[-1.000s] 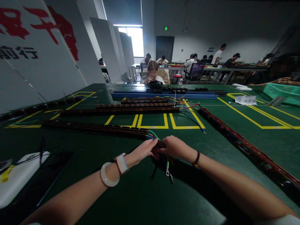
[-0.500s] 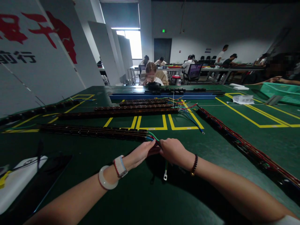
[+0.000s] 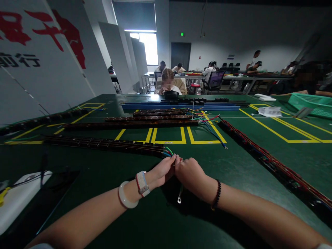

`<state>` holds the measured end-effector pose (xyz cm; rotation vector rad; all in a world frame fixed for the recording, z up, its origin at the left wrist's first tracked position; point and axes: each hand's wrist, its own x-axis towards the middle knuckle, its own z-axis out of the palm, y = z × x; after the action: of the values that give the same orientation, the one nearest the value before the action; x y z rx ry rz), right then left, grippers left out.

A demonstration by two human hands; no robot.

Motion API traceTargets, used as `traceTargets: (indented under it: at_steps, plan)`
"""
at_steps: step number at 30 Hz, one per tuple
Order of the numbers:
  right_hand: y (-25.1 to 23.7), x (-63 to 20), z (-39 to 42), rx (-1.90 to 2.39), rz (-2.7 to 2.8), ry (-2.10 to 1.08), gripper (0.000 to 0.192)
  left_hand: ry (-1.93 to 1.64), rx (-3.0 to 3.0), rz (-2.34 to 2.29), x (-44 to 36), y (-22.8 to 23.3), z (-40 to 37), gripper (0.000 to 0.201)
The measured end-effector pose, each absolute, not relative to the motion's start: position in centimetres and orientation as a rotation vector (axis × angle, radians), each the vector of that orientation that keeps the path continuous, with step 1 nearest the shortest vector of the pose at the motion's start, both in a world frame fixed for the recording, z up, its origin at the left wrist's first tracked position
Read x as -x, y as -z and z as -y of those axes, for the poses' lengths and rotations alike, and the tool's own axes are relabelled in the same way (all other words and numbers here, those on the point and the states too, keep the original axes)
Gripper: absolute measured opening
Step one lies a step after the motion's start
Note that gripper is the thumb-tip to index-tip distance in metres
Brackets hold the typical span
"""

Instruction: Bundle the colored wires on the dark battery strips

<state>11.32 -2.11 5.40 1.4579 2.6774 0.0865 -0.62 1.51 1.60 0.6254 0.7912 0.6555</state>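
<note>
Both hands have drawn closer together since a moment ago, and fewer loose wire ends now hang below them: only one ring terminal (image 3: 179, 199) dangles under the right hand. Left hand (image 3: 163, 171) has its fingertips pinched on the coloured wires (image 3: 169, 151) where they leave the end of the nearest long dark strip (image 3: 103, 144); right hand (image 3: 190, 172) is curled shut on the same bundle, its knuckles touching the left fingertips. That strip lies on the green table (image 3: 233, 166), running away to the left, with the wire end just beyond the hands. Further strips (image 3: 145, 121) lie parallel behind it among yellow floor-style markings, and another strip (image 3: 272, 162) runs diagonally on the right. A person sits at the far edge of the table
</note>
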Motion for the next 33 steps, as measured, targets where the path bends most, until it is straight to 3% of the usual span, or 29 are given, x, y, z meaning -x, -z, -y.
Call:
traceTargets:
  at_steps: [4, 11, 23, 33]
  plan:
    - [-8.7, -12.8, 2.1, -1.522, -2.687, -0.096, 0.029, -0.688, -0.632, -0.681, 0.6, -0.9, -1.9, 0.021]
    - [-9.0, -13.3, 2.4, -1.679, -2.506, -0.038, 0.052, -0.663, -0.632, -0.735, 0.7, -1.2, -1.7, 0.024]
    - [-7.6, -11.8, 3.7, -1.533, -2.454, 0.003, 0.03, -0.667, -0.6, -0.666, 0.4, -0.6, -1.8, 0.021]
    - [-7.9, -13.9, 2.2, -1.586, -2.576, 0.211, 0.024, -0.702, -0.615, -0.632, 0.5, -0.8, -2.0, 0.013]
